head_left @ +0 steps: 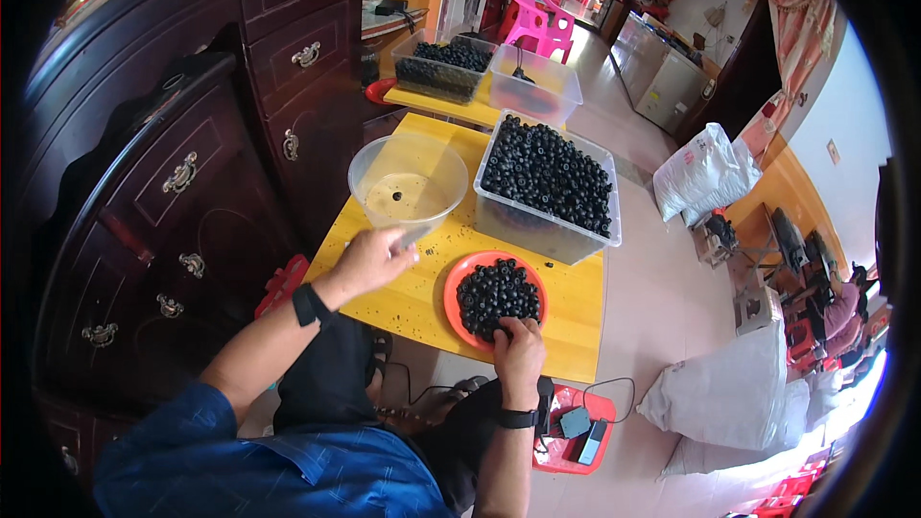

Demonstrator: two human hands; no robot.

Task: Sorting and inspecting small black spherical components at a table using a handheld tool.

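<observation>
My left hand (pixel 372 263) is closed at the near rim of a clear round tub (pixel 454 194). A thin greyish piece (pixel 414 235) juts from its fingers, too blurred to name. One small black piece and dark crumbs lie in the tub. At the near edge of an orange-red plate (pixel 449 299), my right hand (pixel 520 353) has its fingers pinched together against a heap of small black ring-shaped parts (pixel 499 295). Whether a part sits between those fingertips is hidden. Behind the plate stands a clear rectangular bin (pixel 537 235) heaped with the same black parts.
Dark crumbs dot the yellow table (pixel 566 317). Beyond it are another bin of black parts (pixel 446 65) and a clear bin (pixel 552 96). A dark wooden cabinet (pixel 192 192) stands left. Below, a red stool (pixel 606 412) carries small devices. White sacks (pixel 724 388) sit right.
</observation>
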